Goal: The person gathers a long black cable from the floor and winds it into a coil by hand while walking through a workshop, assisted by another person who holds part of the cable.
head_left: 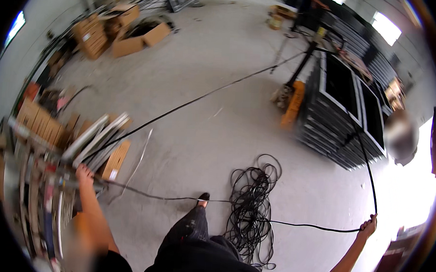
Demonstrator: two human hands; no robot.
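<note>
My left hand (85, 174) is stretched out to the left, closed around a black cable (195, 102). One length runs from it up across the floor to the far right, and another leads back to a tangled heap of cable (253, 210) beside my foot. Far out on the right, my right hand (368, 226) grips cable too. From there one length rises toward a stack of dark panels with pale frames (344, 85), while a slack length (316, 227) sags back to the heap.
An orange pallet jack (293, 105) stands beside the panel stack. White and grey profiles (98, 140) and cardboard cartons (36, 121) lie at left, near a rack of long bars (45, 201). Open cardboard boxes (140, 39) sit farther back. A thin pale strip (140, 157) lies on the floor.
</note>
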